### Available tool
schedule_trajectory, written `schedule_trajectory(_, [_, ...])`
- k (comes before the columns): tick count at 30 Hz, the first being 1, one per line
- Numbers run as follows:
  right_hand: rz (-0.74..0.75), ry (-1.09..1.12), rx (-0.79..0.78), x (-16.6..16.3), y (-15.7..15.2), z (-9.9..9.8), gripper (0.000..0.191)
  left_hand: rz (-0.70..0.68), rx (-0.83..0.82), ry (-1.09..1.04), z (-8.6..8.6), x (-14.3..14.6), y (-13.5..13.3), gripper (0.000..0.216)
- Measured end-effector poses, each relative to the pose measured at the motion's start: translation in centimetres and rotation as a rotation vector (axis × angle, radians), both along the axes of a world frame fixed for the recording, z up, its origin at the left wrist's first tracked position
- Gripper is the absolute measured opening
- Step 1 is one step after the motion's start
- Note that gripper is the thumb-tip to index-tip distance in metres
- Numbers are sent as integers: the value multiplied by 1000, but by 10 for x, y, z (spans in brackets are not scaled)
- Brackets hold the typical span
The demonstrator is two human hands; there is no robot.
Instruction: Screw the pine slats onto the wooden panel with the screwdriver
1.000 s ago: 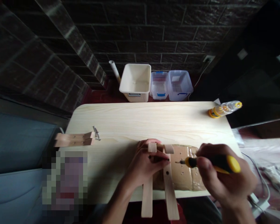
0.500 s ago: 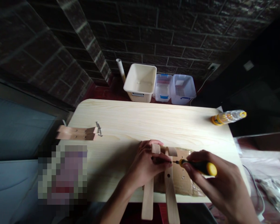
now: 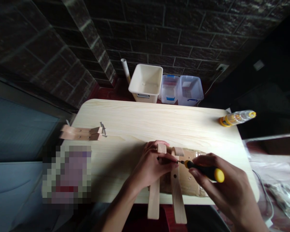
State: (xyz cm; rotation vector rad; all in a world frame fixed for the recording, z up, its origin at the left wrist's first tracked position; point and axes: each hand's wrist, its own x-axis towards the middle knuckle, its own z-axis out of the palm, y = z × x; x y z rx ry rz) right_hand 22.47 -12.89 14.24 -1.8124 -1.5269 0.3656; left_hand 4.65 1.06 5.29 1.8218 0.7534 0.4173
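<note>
A black-and-yellow screwdriver (image 3: 209, 171) is gripped in my right hand (image 3: 228, 183), its tip pointing left at a hole in the right wooden strip (image 3: 178, 199). My left hand (image 3: 154, 166) reaches over the left wooden strip (image 3: 154, 199), with thumb and forefinger closed at that hole beside the screwdriver tip. Whether a screw sits between those fingertips is too small to tell. Both strips have curved upper ends, and their lower ends hang past the table's near edge. Under them lies a taped cardboard piece (image 3: 192, 185) with small holes in it.
On the left of the pale wooden table (image 3: 140, 120) are two more wooden pieces (image 3: 83, 133) and several screws (image 3: 103, 129). A yellow-capped clear bottle-shaped container (image 3: 236, 118) is at the far right corner. Beyond the table stand a cream bin (image 3: 146, 80) and clear plastic boxes (image 3: 189, 90).
The whole view has shifted slightly. Both hands stay in nearly the same place, the screwdriver tip still at the strip's hole.
</note>
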Motion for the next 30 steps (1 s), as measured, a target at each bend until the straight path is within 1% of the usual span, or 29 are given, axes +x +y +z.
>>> schedule_trajectory(5, [17,22,-23,-2,1,0,10,-11,-4,3,0,-1,0,15])
schedule_trajectory(12, [-16,6,-39,-3,-7,-7,12,-19,17,-3,-3,0,0,15])
schedule_trajectory(19, [59,-22,-21,-6,-5,-9,14,-11,6,-8,0,1,0,11])
schedule_trajectory(24, [18,-22,13,-13,-1,-9,21,-4,-2,-7,-1,1,0,11])
schedule_trajectory(27, [-38,-26,54,-19,2,-9,35,-11,6,-20,-3,1,0,10])
schedule_trajectory(30, [-25,-56,112,-22,4,-10,56,-10,13,-37,-5,0,-1,9])
